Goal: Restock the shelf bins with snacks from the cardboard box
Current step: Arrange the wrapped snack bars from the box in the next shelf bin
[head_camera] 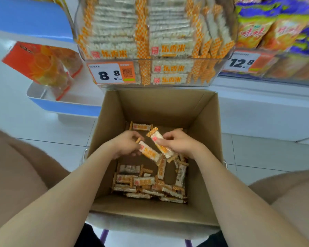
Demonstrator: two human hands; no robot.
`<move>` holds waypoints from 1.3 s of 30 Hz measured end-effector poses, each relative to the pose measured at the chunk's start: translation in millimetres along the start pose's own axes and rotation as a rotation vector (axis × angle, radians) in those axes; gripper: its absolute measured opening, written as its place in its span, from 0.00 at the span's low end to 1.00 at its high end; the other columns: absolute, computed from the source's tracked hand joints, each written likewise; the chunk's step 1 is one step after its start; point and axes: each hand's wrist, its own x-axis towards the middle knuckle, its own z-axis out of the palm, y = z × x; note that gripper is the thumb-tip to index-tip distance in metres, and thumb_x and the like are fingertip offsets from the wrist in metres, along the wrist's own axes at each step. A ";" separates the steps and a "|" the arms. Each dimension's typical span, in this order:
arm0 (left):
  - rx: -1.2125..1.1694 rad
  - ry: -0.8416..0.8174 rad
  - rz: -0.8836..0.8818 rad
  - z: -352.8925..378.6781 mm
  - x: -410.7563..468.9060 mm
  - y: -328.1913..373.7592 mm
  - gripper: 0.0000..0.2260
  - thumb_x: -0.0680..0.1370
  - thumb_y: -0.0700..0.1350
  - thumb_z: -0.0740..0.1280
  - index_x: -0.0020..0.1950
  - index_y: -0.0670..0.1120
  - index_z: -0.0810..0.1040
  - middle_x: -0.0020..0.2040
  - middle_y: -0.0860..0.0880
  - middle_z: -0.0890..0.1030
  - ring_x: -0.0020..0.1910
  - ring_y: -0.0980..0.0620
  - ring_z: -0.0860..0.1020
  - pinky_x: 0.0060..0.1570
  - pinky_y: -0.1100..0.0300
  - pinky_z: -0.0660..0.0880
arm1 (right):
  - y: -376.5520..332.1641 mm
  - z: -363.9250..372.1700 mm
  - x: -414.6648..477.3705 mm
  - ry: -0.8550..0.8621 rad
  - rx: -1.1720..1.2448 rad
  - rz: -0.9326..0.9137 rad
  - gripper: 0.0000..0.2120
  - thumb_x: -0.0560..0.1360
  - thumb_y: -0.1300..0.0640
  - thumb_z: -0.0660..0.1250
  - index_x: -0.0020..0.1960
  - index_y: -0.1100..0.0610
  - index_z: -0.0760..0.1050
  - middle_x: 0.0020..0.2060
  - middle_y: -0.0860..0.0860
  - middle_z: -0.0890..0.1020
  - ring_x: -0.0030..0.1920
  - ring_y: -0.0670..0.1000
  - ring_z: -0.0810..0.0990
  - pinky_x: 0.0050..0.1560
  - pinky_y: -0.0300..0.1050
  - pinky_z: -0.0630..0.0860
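Left hand point(126, 145) pinches bar point(150, 152); right hand point(179, 144) grips second bar point(158, 138). Hands close together, low inside box point(205, 125), above loose bars point(144, 180). Bin point(185, 59) above looks nearly full. Best to stack bars label-up, ends aligned, then lift.

Inside the cardboard box point(161, 107), the left hand point(125, 145) and right hand point(178, 143) each hold a snack bar point(149, 152); shelf bin point(168, 59) at 12 o'clock.
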 end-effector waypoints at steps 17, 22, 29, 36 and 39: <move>0.154 0.117 0.543 -62.3 -151.8 105.6 0.16 0.77 0.53 0.77 0.63 0.53 0.80 0.55 0.47 0.84 0.51 0.48 0.85 0.50 0.56 0.83 | -112.6 -13.1 -94.2 0.308 -0.109 -0.609 0.09 0.77 0.43 0.75 0.56 0.43 0.80 0.50 0.40 0.84 0.52 0.41 0.82 0.56 0.43 0.80; -0.046 0.180 0.740 -83.5 -168.6 143.8 0.11 0.82 0.44 0.70 0.65 0.47 0.80 0.57 0.41 0.84 0.57 0.39 0.83 0.56 0.50 0.83 | -148.5 -38.3 -124.4 0.411 -0.097 -0.735 0.18 0.83 0.45 0.66 0.72 0.44 0.72 0.62 0.39 0.80 0.62 0.39 0.78 0.59 0.38 0.76; -0.212 0.302 0.948 -97.3 -168.5 170.2 0.13 0.84 0.45 0.67 0.69 0.50 0.79 0.62 0.48 0.83 0.61 0.47 0.83 0.60 0.46 0.82 | -197.6 -83.5 -146.4 0.498 -0.382 -0.774 0.24 0.85 0.46 0.64 0.79 0.47 0.66 0.65 0.41 0.77 0.56 0.40 0.78 0.49 0.30 0.74; -0.109 0.529 1.031 -105.1 -160.7 180.2 0.12 0.84 0.50 0.68 0.68 0.54 0.79 0.57 0.54 0.84 0.55 0.54 0.83 0.55 0.55 0.82 | -220.7 -109.3 -130.7 0.510 -0.504 -0.737 0.25 0.83 0.44 0.66 0.78 0.47 0.68 0.65 0.43 0.79 0.59 0.41 0.78 0.56 0.37 0.73; 0.028 0.837 0.987 -126.0 -155.5 175.9 0.10 0.83 0.53 0.68 0.63 0.54 0.80 0.56 0.55 0.80 0.53 0.57 0.79 0.51 0.57 0.78 | -233.0 -108.8 -112.9 0.575 -0.493 -0.716 0.24 0.84 0.47 0.66 0.78 0.48 0.67 0.60 0.41 0.77 0.54 0.43 0.79 0.50 0.37 0.74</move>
